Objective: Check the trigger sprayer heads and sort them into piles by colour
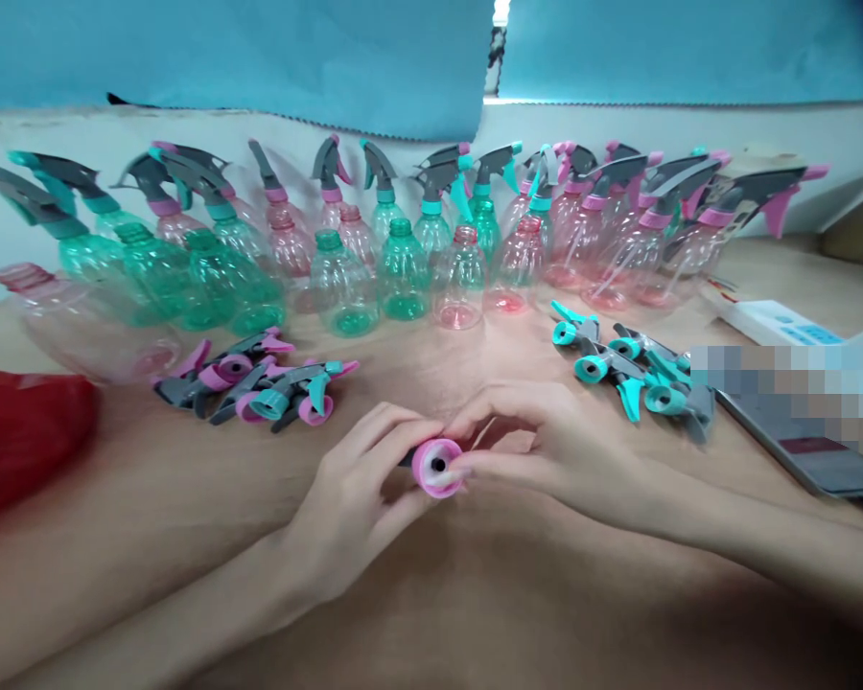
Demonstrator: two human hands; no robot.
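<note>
Both my hands meet over the wooden table [475, 594] around one pink-capped spray head [437, 467]. My left hand [356, 508] wraps its fingers around the head's body, which is mostly hidden. My right hand [547, 450] pinches the pink screw cap from the right with thumb and fingertips. The cap's open end faces me. Just beyond my left hand lies a pile of pink and teal spray heads [259, 383]. A second pile of teal spray heads [629, 369] lies beyond my right hand.
Several pink and green plastic bottles [403, 278] stand in rows at the back, some with triggers fitted, some open-necked. A pink bottle [86, 321] lies at far left above a red bag [21, 431]. A white device [769, 321] and a dark flat object [812, 450] sit right.
</note>
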